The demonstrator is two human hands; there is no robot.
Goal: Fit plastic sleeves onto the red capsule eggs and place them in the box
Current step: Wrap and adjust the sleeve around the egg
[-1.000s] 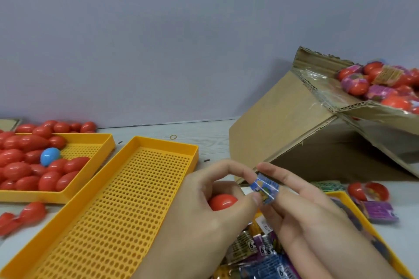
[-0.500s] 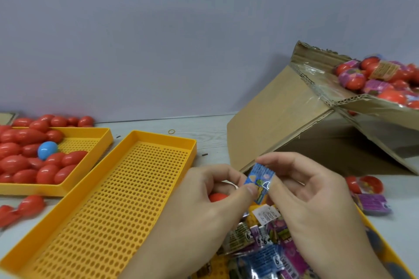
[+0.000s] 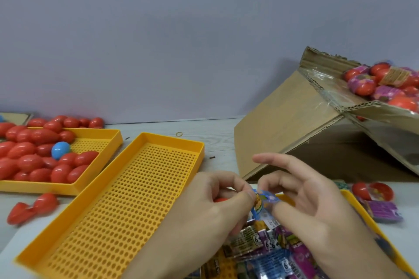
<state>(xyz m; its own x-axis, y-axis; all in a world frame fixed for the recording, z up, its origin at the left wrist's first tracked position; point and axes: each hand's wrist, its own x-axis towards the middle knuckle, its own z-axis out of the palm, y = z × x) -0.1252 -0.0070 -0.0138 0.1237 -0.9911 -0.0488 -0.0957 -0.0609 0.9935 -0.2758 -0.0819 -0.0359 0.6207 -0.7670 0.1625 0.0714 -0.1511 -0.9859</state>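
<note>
Tabletop: sleeve [image 3: 263, 199] between hands [image 3: 260, 201]

At about 6 o'clock, the left hand [image 3: 217, 206] curls around a red capsule egg [image 3: 221, 200] and pinches a blue plastic sleeve [image 3: 263, 201], which the right hand [image 3: 317, 208] also pinches, its index finger raised. Below them lies a pile of printed sleeves [image 3: 267, 247]. At 7 o'clock sits a bare perforated yellow tray [image 3: 127, 206]; at 9 o'clock another yellow tray [image 3: 97, 140] holds red eggs [image 3: 29, 161] and one blue egg [image 3: 60, 150]. At 3 o'clock a cardboard box [image 3: 290, 124] holds sleeved eggs [image 3: 362, 84].
</note>
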